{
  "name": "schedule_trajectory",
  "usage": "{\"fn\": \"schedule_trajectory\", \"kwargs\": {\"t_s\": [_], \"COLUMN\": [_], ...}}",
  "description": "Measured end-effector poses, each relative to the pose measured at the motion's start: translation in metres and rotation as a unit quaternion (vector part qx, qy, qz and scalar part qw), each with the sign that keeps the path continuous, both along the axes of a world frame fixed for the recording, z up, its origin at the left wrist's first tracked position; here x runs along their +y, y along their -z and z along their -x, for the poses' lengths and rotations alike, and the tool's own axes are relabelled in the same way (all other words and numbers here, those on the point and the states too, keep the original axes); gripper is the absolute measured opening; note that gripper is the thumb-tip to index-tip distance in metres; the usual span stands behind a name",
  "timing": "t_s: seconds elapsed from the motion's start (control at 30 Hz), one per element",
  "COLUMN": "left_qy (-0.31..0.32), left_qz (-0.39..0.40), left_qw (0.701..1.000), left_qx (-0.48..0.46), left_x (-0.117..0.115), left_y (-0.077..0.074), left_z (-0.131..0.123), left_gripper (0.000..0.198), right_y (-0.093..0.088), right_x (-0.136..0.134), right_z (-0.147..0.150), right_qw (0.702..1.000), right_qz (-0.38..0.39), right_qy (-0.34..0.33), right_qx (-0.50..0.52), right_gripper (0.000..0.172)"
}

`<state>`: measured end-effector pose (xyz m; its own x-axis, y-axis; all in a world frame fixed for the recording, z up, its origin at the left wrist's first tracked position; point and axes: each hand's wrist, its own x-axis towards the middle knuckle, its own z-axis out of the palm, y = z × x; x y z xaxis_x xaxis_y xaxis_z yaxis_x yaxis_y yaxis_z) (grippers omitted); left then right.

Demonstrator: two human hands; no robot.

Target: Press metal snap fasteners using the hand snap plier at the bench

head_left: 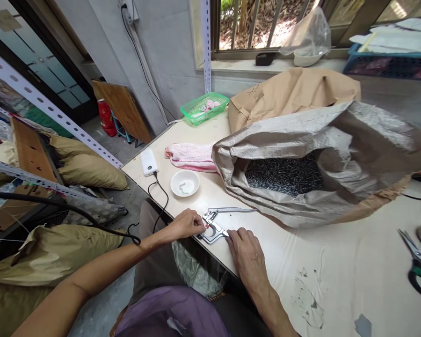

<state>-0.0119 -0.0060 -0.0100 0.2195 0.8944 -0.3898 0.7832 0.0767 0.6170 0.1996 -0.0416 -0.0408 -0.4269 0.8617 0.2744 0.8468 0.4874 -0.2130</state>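
Note:
A silver hand tool [214, 229] like pliers, with long handles and a spring, lies at the table's near edge. My left hand [188, 223] is closed at its left end, beside a small red piece; what its fingertips pinch is too small to name. My right hand [246, 248] has its fingers wrapped round the lower handle. The upper handle points right, toward a large woven sack [287, 135] full of small dark metal pieces [284, 174]. Just behind the tool stands a white bowl [185, 183] with a few small pieces in it.
A white power bank [149, 162] with a black cable lies at the left edge. Behind are a pink-white cloth [191, 156], a green basket [205, 108] and a brown paper sack [291, 93]. Green-handled scissors [419, 269] lie at the far right. A black cable hangs over my left forearm.

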Motion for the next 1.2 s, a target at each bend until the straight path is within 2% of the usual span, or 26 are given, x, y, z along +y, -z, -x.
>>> {"fn": "schedule_trajectory", "kwargs": {"t_s": [0.27, 0.5, 0.53, 0.67, 0.73, 0.83, 0.93, 1.07, 1.13, 1.2], "left_qy": [0.023, 0.042, 0.043, 0.044, 0.042, 0.036, 0.030, 0.029, 0.031, 0.047], "left_qz": [0.101, 0.099, 0.099, 0.094, 0.092, 0.091, 0.092, 0.109, 0.062, -0.046], "left_qw": [0.994, 0.993, 0.993, 0.993, 0.994, 0.994, 0.994, 0.992, 0.993, 0.989], "left_qx": [0.020, 0.039, 0.043, 0.050, 0.050, 0.048, 0.044, 0.060, 0.095, 0.132], "left_x": [0.011, 0.007, 0.007, 0.006, 0.006, 0.006, 0.007, 0.003, -0.004, -0.010], "left_y": [-0.004, -0.001, -0.001, -0.003, -0.003, -0.002, -0.001, -0.007, -0.013, -0.018], "left_z": [-0.001, -0.002, -0.002, -0.003, -0.004, -0.005, -0.004, -0.004, -0.008, -0.015], "left_gripper": [0.020, 0.023, 0.023, 0.023, 0.023, 0.022, 0.020, 0.018, 0.018, 0.018], "right_y": [0.001, -0.002, -0.003, -0.005, -0.007, -0.013, -0.019, -0.023, -0.024, -0.024], "right_x": [0.001, 0.001, 0.005, 0.027, 0.037, 0.045, 0.045, 0.041, 0.038, 0.033], "right_z": [0.002, -0.009, -0.012, -0.028, -0.033, -0.033, -0.029, -0.023, -0.022, -0.021], "right_qw": [1.000, 0.999, 0.999, 0.996, 0.991, 0.987, 0.987, 0.986, 0.986, 0.988], "right_qz": [-0.005, 0.024, 0.026, 0.049, 0.078, 0.096, 0.094, 0.104, 0.104, 0.095], "right_qy": [0.003, -0.030, -0.029, -0.008, -0.011, -0.014, -0.016, -0.019, -0.015, -0.014], "right_qx": [-0.009, -0.016, -0.016, -0.069, -0.104, -0.126, -0.127, -0.129, -0.129, -0.124], "right_gripper": [0.018, 0.021, 0.029, 0.078, 0.089, 0.095, 0.092, 0.074, 0.063, 0.052]}}
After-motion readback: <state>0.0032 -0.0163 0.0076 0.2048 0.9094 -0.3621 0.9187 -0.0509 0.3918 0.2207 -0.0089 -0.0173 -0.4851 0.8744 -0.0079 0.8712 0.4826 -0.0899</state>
